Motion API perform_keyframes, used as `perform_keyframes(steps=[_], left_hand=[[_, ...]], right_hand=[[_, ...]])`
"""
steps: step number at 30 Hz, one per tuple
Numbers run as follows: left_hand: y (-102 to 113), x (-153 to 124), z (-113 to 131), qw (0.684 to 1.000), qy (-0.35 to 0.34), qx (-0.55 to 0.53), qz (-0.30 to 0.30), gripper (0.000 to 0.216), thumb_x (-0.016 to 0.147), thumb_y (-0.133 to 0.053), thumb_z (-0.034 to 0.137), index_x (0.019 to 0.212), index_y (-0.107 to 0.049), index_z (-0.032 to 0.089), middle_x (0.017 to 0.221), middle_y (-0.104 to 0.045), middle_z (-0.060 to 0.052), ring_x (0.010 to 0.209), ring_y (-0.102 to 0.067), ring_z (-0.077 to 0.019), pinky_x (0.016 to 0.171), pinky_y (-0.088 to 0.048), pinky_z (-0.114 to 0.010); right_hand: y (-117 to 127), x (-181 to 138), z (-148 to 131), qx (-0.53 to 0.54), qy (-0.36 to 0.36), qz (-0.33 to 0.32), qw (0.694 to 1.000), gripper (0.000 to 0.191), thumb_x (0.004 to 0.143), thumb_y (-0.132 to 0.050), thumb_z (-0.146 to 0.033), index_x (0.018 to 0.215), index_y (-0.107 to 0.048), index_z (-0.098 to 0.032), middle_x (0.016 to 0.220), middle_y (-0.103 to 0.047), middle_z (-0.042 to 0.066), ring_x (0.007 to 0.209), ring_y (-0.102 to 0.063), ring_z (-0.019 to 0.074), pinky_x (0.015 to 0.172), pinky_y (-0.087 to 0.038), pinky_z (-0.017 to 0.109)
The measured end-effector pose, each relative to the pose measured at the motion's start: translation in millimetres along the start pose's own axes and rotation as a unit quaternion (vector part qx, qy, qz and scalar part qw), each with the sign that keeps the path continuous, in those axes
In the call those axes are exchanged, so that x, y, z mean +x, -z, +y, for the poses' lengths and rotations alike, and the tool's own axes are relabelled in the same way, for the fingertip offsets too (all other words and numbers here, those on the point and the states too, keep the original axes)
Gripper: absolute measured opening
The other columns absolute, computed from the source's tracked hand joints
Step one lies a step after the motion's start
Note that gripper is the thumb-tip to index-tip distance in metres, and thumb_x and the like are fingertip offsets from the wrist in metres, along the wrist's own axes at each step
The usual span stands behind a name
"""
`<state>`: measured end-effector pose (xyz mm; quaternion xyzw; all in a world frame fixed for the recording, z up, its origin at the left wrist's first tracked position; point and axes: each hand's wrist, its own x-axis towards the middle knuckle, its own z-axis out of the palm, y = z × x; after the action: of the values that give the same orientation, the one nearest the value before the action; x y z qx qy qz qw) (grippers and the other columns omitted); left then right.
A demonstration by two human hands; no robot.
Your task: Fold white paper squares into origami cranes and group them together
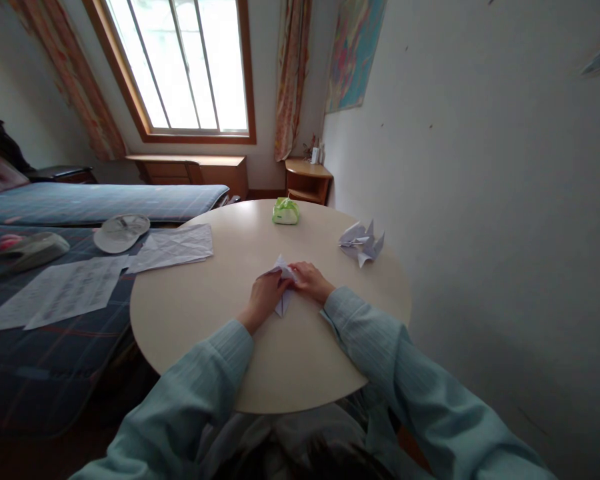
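Lying at the middle of the round table, whose top is smooth, pale and lightly glossy, the folded paper is white, thin and creased, with one pointed end showing above my hands and a narrow, tapered end below. My left hand is clamped on the paper from the left, fingers curled and drawn together. My right hand is clamped on its right side, fingers bent inward, tips near those of the left; the exact finger contact is too small to tell. Both sleeves are light blue-green woven cloth, finely striped. To the right stand sharp-pointed paper shapes, grouped together. Toward the far edge sits a soft, green-and-white tissue pack. Flat, creased paper sheets overlap the left edge.
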<state>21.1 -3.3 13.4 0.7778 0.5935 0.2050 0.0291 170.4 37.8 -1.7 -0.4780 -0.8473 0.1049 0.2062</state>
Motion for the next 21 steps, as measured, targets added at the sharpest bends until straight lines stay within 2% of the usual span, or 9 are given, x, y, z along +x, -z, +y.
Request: perform_keyframes(steps=[5, 10, 15, 21], left_hand=[[1.9, 2.4, -1.1, 1.000, 0.007, 0.007, -0.015, 0.035, 0.082, -0.039, 0.039, 0.085, -0.065, 0.016, 0.085, -0.066, -0.009, 0.077, -0.060, -0.0181, 0.068, -0.041, -0.026], [2.8, 3.4, 0.0, 0.999, 0.025, 0.011, -0.029, 0.035, 0.078, -0.045, 0.041, 0.082, -0.068, 0.016, 0.084, -0.067, -0.011, 0.077, -0.061, -0.0202, 0.068, -0.041, -0.027], [-2.4, 4.0, 0.6, 0.999, 0.032, 0.013, -0.014, 0.033, 0.077, -0.047, 0.042, 0.083, -0.069, 0.018, 0.085, -0.068, -0.009, 0.081, -0.060, -0.0202, 0.073, -0.041, -0.028], [-16.5, 6.6, -4.3, 0.993, 0.052, -0.103, 0.008, 0.022, 0.074, -0.054, 0.032, 0.084, -0.068, 0.018, 0.084, -0.069, -0.005, 0.080, -0.061, -0.0170, 0.074, -0.043, -0.026]], right_hand=[[0.7, -0.9, 1.0, -0.001, -0.007, -0.012, 1.000, 0.054, 0.068, -0.062, -0.038, 0.114, -0.047, -0.015, 0.114, -0.052, 0.011, 0.105, -0.046, 0.0222, 0.087, -0.036, 0.035], [-0.1, -1.1, 0.7, 0.001, -0.003, -0.004, 1.000, 0.047, 0.068, -0.061, -0.040, 0.110, -0.051, -0.019, 0.111, -0.053, 0.009, 0.102, -0.048, 0.0207, 0.086, -0.036, 0.034], [-1.7, 0.4, 0.0, -0.003, -0.006, -0.007, 1.000, 0.049, 0.069, -0.060, -0.041, 0.110, -0.050, -0.018, 0.112, -0.053, 0.010, 0.103, -0.048, 0.0210, 0.087, -0.036, 0.035], [-2.9, 1.0, 3.4, -0.006, 0.001, -0.007, 1.000, 0.050, 0.067, -0.062, -0.040, 0.111, -0.050, -0.019, 0.112, -0.052, 0.010, 0.103, -0.047, 0.0210, 0.087, -0.036, 0.035]])
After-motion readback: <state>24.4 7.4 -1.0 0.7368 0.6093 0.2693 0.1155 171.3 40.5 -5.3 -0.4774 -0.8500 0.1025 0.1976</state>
